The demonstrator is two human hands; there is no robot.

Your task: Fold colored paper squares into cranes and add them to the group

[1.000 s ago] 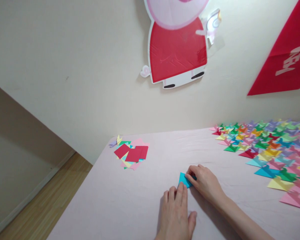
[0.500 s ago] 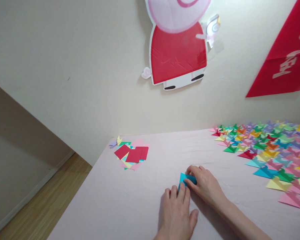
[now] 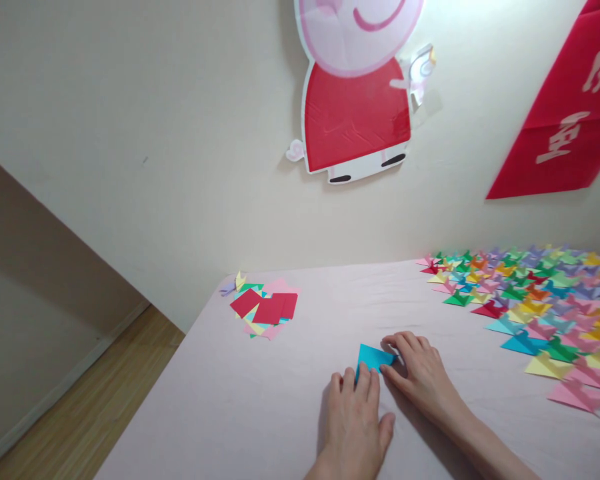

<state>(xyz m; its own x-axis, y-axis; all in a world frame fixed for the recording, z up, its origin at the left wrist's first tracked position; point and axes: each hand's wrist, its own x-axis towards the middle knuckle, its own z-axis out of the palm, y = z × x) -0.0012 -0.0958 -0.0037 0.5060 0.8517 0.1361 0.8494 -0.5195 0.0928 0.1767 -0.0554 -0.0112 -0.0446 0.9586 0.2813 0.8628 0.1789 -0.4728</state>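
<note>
A small blue folded paper (image 3: 373, 357) lies flat on the pink table (image 3: 240, 407). My left hand (image 3: 353, 420) rests palm down, fingers stretched out, with its fingertips pressing the paper's near edge. My right hand (image 3: 423, 373) lies beside the paper on the right, fingers curled, with the fingertips touching its right corner. Neither hand lifts the paper.
A loose pile of coloured paper squares (image 3: 265, 308), red on top, lies at the table's far left. Several rows of folded coloured paper figures (image 3: 545, 313) cover the right side. A cartoon cutout (image 3: 357, 100) and a red banner (image 3: 565, 127) hang on the wall.
My right fingers have slid off the top of the blue paper to its right corner, baring more of it. The left hand stays put. The view has tilted slightly.
</note>
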